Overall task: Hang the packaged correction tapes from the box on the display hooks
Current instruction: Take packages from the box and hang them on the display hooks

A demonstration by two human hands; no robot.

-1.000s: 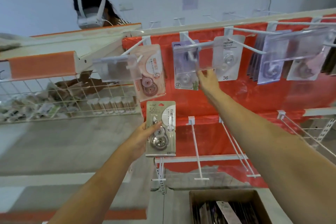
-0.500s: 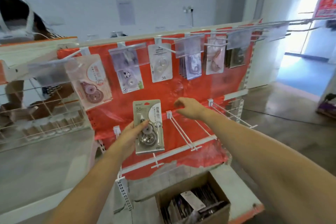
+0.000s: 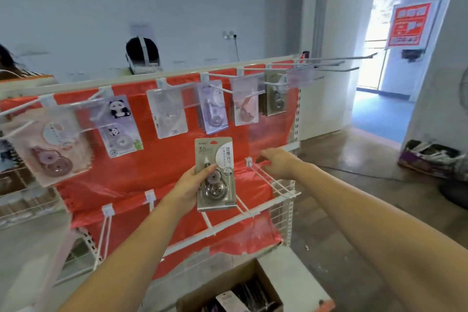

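My left hand (image 3: 188, 186) gripped the grey packaged correction tape (image 3: 215, 174) upright, thumb across its front, fingers behind, right at the centre of my view and held before the red backing of the display rack (image 3: 162, 159). At about two o'clock from the pack, my right hand (image 3: 277, 162) had its fingers curled down at a lower display hook (image 3: 268, 180), at the end fixed to the rack; whether they actually pinched the wire, I could not tell. Up at twelve o'clock, the top row of hooks carried hanging packs, a panda-printed pack (image 3: 117, 125) at ten o'clock among them. Down at six o'clock sat the cardboard box (image 3: 220, 284), open, with more packs lying inside. Another person's head (image 3: 141, 54) showed beyond the rack's top rail.
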